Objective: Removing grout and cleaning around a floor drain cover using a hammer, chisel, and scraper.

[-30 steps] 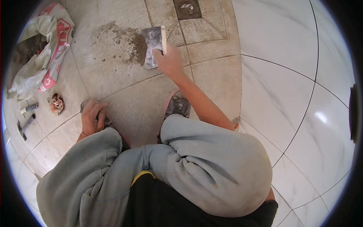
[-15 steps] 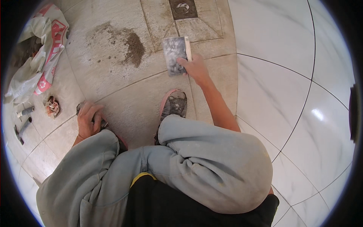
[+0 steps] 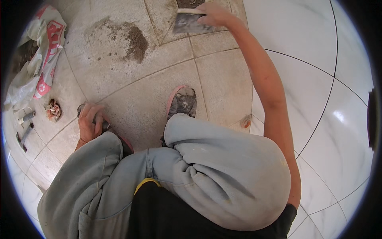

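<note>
My right hand [image 3: 217,15] grips a wide flat scraper [image 3: 191,23] with a grey, smeared blade and a cream strip along its far edge. It is over the tiled floor, just nearer than a dark square recess [image 3: 191,3] at the top edge, and slightly blurred. My left hand [image 3: 90,119] rests over the front of my left shoe [image 3: 106,126], its fingers bent and a little apart; nothing shows held in it, though its underside is hidden. My right shoe [image 3: 184,101], dusty with a pink rim, stands flat on the beige tiles [image 3: 151,93].
A heap of grey-brown powder [image 3: 137,44] lies scattered left of the scraper. At the far left sits a white-and-red woven sack [image 3: 43,59]. Nearer are a crumpled bundle [image 3: 53,110], a small cylinder [image 3: 28,117] and a hammer [image 3: 24,137]. Glossy white tiles [image 3: 302,103] cover the right side.
My right arm has reached farther forward and carried the scraper up toward the recess, turning it so its cream edge lies across. My left hand stays at the shoe.
</note>
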The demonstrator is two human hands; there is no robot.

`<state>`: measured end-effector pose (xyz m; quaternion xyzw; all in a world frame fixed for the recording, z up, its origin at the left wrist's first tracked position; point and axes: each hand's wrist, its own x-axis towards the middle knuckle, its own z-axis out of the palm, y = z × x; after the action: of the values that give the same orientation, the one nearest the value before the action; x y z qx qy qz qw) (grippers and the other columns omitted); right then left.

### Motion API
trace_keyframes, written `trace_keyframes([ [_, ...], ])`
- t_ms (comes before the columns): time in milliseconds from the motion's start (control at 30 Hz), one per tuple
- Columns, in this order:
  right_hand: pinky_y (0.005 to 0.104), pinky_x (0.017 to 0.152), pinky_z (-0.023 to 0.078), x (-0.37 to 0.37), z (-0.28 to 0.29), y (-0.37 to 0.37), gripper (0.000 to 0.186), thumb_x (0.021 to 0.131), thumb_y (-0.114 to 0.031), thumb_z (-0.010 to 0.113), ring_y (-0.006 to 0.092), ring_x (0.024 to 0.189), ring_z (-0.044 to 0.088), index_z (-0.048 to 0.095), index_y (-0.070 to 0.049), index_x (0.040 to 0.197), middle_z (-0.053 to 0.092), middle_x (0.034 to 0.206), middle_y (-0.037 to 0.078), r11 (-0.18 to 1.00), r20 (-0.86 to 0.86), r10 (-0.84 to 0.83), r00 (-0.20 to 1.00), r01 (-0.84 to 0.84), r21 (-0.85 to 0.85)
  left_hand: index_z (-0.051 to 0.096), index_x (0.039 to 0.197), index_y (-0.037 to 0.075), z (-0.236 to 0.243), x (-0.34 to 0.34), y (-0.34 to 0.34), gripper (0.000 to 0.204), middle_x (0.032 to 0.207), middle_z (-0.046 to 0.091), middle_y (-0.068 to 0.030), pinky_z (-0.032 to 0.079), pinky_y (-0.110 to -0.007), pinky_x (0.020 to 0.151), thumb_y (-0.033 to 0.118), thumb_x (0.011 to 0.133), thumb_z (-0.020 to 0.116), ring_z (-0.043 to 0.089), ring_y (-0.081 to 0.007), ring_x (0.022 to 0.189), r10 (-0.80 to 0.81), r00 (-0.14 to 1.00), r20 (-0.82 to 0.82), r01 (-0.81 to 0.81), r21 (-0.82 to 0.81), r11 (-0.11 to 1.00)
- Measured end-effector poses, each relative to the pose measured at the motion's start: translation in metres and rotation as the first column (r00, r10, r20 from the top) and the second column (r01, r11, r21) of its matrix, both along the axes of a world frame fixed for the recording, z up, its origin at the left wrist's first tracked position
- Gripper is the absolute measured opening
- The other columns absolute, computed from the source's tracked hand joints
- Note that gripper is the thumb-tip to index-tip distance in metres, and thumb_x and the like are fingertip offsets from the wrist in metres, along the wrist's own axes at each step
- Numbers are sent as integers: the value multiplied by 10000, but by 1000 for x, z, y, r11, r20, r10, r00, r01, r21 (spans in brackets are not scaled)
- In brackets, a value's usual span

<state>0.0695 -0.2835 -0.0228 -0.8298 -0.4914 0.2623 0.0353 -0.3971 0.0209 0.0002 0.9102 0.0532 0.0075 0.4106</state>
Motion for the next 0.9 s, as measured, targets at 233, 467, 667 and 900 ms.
trace_keyframes([
  [233,459,783,547,-1,29,14,325,687,-163,648,399,872,693,720,-40,979,702,908,240,961,-230,-260,938,228,-158,669,990,11,5,4,1,206,827,591,-153,469,-401,680,-64,814,592,589,-348,744,-20,1000,2,20,5,1000],
  [467,467,801,547,-7,0,21,287,698,-185,692,394,918,690,729,-34,939,712,936,227,998,-2,-21,1000,20,-58,675,997,3,1,2,2,179,841,584,-162,470,-408,692,-18,841,590,587,-360,752,-28,1000,-9,28,11,1000],
  [667,456,815,512,-46,6,44,411,763,-301,740,386,894,666,703,-30,1070,714,970,209,996,-165,43,985,-54,-66,677,1003,-4,-1,-3,1,184,849,585,-165,473,-407,694,-13,840,592,591,-357,767,2,1000,-27,-2,4,1000],
  [900,360,711,494,-38,47,-85,398,849,-317,743,168,783,624,708,13,1068,693,865,63,740,-282,-654,702,670,-50,676,987,-6,5,2,3,181,849,594,-162,473,-406,701,-18,825,595,592,-351,781,15,1000,-20,-16,-41,999],
])
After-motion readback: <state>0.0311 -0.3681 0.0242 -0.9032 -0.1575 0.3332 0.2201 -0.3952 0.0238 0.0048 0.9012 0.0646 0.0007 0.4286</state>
